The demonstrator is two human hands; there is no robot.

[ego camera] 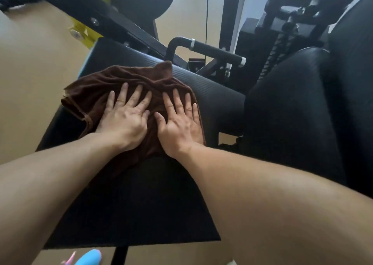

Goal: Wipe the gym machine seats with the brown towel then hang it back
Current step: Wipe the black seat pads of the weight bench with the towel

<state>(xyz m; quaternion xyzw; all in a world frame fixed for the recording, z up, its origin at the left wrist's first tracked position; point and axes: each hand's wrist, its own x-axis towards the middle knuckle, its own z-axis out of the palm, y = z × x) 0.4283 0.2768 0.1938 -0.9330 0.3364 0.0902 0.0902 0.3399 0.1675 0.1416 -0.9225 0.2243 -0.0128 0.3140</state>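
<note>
On the black padded seat [129, 200] of a gym machine, toward its far end, lies the brown towel [94, 91], bunched and creased, one hemmed edge hanging off the seat's left side. Both hands rest on top of it, side by side, palms down. Left hand [123, 117]: fingers straight and spread, pressing flat into the cloth. Right hand [179, 123]: the same, fingers spread, thumb angled in toward the left thumb, the two nearly touching. Neither hand pinches or bunches the fabric. Bare forearms reach in from the lower corners. Just beyond the towel, a ribbed black roller pad [205, 89] runs across the seat's far end. Behind it, a black handle [218, 53] with silver collars. To the right, a second dark padded seat [292, 111]. Upper left, a black frame bar [96, 16] with a yellow bracket [84, 32]. Tan floor [30, 83] below.
</note>
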